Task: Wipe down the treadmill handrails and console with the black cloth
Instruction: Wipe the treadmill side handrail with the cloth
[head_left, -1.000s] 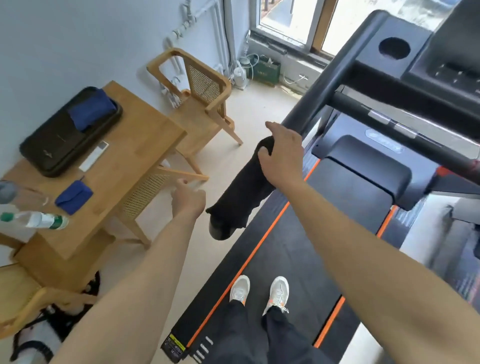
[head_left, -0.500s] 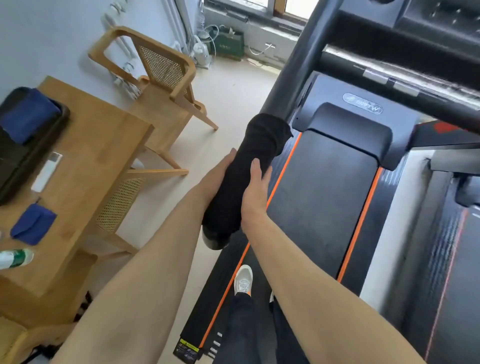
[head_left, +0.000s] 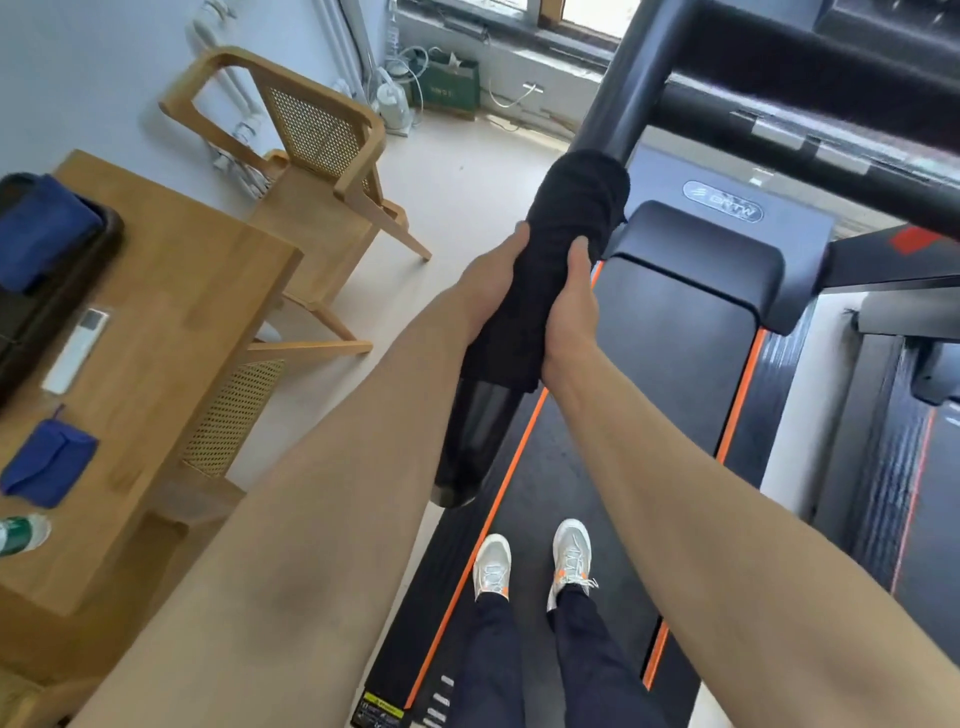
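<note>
The black cloth (head_left: 566, 228) is wrapped around the treadmill's left handrail (head_left: 618, 83), covering its lower stretch. My left hand (head_left: 493, 280) presses the cloth from the left side and my right hand (head_left: 571, 306) grips it from the right, so both clasp the wrapped rail. The bare end of the rail (head_left: 467, 447) sticks out below the cloth. The console sits at the top right edge, mostly cut off. A crossbar (head_left: 810, 145) runs right from the rail.
I stand on the treadmill belt (head_left: 670, 374) in white shoes (head_left: 571, 556). To the left is a wooden table (head_left: 171, 322) with blue cloths, a remote, a bottle and a black tray. A wooden chair (head_left: 317, 156) stands behind it.
My left hand came off the table side and joined the right on the cloth. Both hands slid down the rail, then shifted slightly back up it.
</note>
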